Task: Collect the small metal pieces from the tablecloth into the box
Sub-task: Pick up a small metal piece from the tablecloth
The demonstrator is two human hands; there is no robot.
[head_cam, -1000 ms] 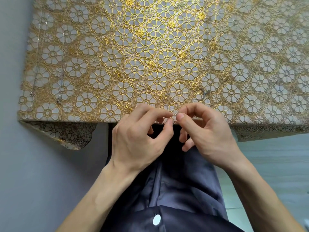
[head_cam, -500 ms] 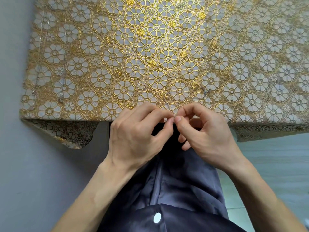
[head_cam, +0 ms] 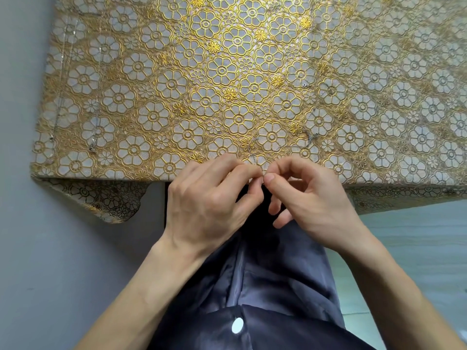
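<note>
left hand (head_cam: pixel 209 205) and right hand (head_cam: pixel 316 203) pinch tip to tip, metal piece (head_cam: pixel 310 138) just beyond.

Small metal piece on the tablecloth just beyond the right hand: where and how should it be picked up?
Probably grip the small metal piece at its middle, where it looks thickest, pinching straight down from above. It lies flat and thin on the embossed tablecloth, leaving no raised edge to catch sideways.
</note>
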